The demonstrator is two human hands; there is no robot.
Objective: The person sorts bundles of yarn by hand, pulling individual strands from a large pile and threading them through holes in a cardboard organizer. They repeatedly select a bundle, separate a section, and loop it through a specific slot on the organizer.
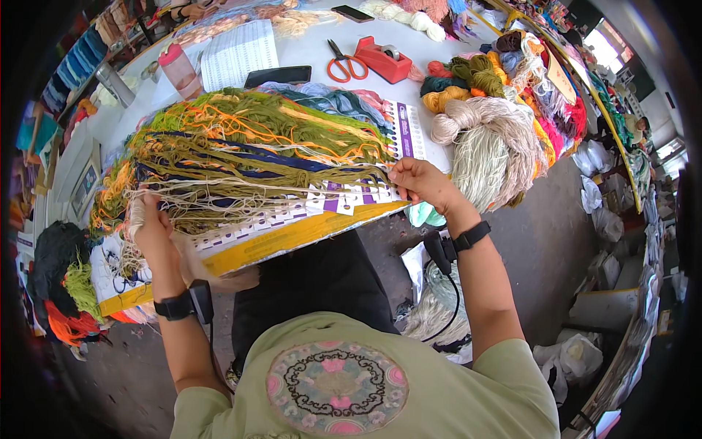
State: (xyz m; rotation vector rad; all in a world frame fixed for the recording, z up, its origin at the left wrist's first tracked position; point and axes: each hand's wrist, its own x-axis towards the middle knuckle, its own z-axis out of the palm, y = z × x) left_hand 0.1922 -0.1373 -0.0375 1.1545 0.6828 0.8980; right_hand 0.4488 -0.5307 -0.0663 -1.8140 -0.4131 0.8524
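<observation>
A broad spread of long yarn strands point(256, 146), in olive, green, orange, navy and cream, lies across the table in front of me. At its left end, my left hand point(153, 227) is closed around a bundle of cream yarn point(137, 212). My right hand point(423, 183) pinches at the strands' right end, with thumb and forefinger together; exactly which strands it holds is hard to make out. Under the yarn, white cards with punched holes and purple marks point(342, 199) show along the yellow table edge point(292, 238). Another punched card point(408, 132) lies just beyond my right hand.
Beige and pale skeins point(490, 146) are heaped at the right, with more coloured yarn behind. Across the table lie orange-handled scissors point(345, 67), a red tape dispenser point(384, 60), a phone point(278, 76), a printed sheet point(240, 55) and a pink-lidded bottle point(180, 71). Black yarn point(62, 256) hangs at the left.
</observation>
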